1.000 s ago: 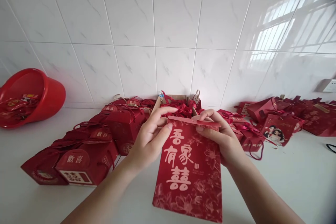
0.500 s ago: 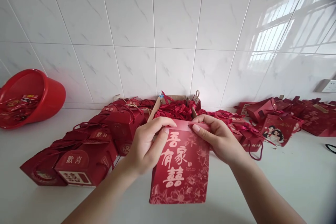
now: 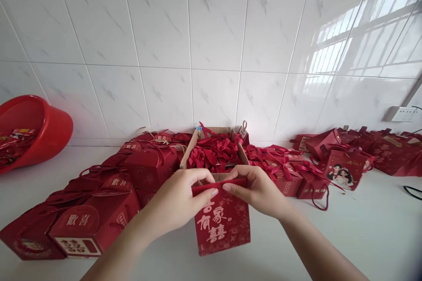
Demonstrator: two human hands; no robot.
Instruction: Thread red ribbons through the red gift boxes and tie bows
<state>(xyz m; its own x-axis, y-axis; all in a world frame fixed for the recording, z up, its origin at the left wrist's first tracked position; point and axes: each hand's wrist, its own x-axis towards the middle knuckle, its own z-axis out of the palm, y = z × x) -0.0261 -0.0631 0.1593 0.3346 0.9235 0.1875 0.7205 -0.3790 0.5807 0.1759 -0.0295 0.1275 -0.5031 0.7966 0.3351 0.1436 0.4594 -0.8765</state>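
Observation:
A red paper bag (image 3: 231,224) with pale pink characters hangs upright between my hands, above the white table. The fingers of my left hand (image 3: 187,195) pinch the left part of its top edge. My right hand (image 3: 255,189) grips the same edge further right, thumb in front and fingers behind. The thumb tips are close together near the middle of the edge. Just behind the bag stands an open cardboard box (image 3: 244,155) filled with red ribbons (image 3: 214,151).
Red gift boxes (image 3: 95,210) with cord handles are grouped at the left. Smaller ribboned boxes (image 3: 288,180) and a bag with a cartoon couple (image 3: 346,169) lie to the right. A tilted red basin (image 3: 56,129) holds packets at far left. White tiles (image 3: 214,22) rise behind.
Both hands have moved slightly down, and the bag's top edge is now folded or tilted into a narrow strip. The view has tipped, showing more of the ribbon box.

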